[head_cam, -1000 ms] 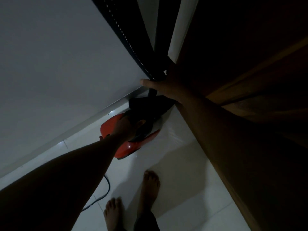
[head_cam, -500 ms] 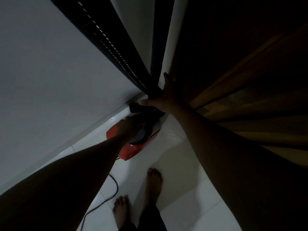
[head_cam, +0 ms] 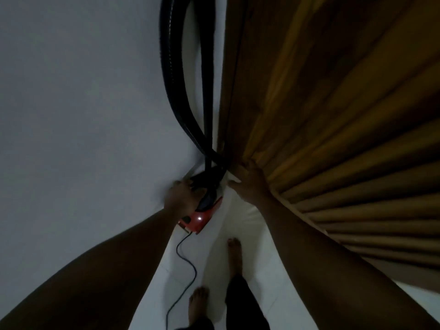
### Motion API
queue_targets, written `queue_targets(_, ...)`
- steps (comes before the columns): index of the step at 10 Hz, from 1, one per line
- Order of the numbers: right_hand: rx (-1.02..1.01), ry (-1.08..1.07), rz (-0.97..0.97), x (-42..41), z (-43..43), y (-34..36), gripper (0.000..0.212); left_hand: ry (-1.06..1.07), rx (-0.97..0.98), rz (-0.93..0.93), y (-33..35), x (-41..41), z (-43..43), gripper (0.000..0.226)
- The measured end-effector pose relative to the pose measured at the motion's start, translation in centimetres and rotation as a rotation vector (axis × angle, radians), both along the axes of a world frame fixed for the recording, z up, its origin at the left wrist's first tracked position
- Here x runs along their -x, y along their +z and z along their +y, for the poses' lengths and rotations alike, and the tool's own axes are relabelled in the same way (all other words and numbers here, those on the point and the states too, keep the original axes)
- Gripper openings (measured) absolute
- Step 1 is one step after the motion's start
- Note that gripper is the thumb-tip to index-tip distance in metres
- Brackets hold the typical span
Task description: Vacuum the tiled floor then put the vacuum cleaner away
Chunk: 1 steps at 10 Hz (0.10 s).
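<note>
In the dim corner between the wall and the curtain, a red vacuum cleaner [head_cam: 202, 219] sits on the white tiled floor [head_cam: 247, 277]. Its black hose [head_cam: 176, 79] loops upward along the wall. My left hand [head_cam: 183, 196] grips the dark top of the vacuum body, its fingers curled over it. My right hand [head_cam: 250, 184] presses flat against the lower edge of the brown curtain [head_cam: 333, 115], thumb pointing left, just right of the hose. A small light glows on the red body.
A thin black power cord [head_cam: 188, 265] trails from the vacuum's rear across the tiles toward my bare feet [head_cam: 234, 253]. A plain white wall [head_cam: 71, 91] fills the left side. The pleated curtain hangs close on the right, leaving a narrow strip of floor.
The vacuum has slid deeper into the corner under my left hand. My right hand left the hose and now pushes against the curtain. More of the hose loop shows.
</note>
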State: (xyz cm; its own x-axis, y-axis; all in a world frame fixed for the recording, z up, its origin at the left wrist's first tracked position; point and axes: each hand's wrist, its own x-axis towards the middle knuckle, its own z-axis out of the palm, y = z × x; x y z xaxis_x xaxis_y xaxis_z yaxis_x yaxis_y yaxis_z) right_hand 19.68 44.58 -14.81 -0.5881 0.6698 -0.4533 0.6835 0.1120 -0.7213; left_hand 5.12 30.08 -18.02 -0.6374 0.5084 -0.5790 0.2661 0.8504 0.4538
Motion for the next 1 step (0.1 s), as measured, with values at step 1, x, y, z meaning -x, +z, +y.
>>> queue_targets(1, -0.061, -0.2, 0.062, -5.09, -4.67, 5.81, 0.075, -0.174, -0.051, 0.017, 7.27, -2.93, -2.74, 0.061)
